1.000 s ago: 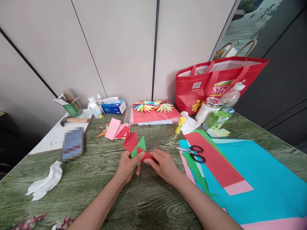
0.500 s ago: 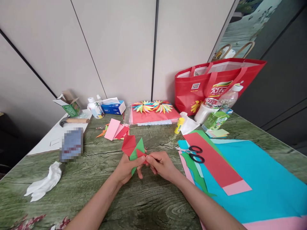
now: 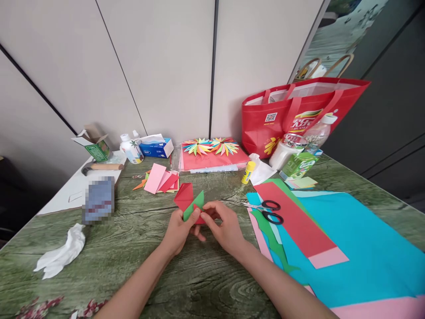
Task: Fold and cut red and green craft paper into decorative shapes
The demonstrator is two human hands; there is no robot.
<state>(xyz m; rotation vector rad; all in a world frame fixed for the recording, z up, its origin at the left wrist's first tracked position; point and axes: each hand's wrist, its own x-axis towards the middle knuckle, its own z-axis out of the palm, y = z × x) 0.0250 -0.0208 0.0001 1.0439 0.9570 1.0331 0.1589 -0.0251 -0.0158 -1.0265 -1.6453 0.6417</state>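
Above the middle of the table, my left hand (image 3: pixel 178 230) is closed round a folded paper piece (image 3: pixel 184 197) in red and green, its thumb pressed on the front. A red part stands up at the piece's upper left, a green pointed part crosses the middle, and a smaller red part lies at the lower right. Thumb and fingers of my right hand (image 3: pixel 226 224) pinch this piece at its right edge, partly hiding it. Farther back lie several pink and red paper pieces (image 3: pixel 156 178). Black-handled scissors (image 3: pixel 272 212) rest on coloured sheets to the right.
Large blue paper (image 3: pixel 345 239) and a red strip (image 3: pixel 295 221) cover the right side. A yellow glue stick (image 3: pixel 248 173) stands behind them. Two paper stars (image 3: pixel 199 147) lie at the back, near a red bag (image 3: pixel 262 128). Left are a hammer (image 3: pixel 106 167) and crumpled tissue (image 3: pixel 63 252).
The paper piece has turned and shifted slightly right in my left hand. My right hand's fingers have risen and spread a little along its right edge.
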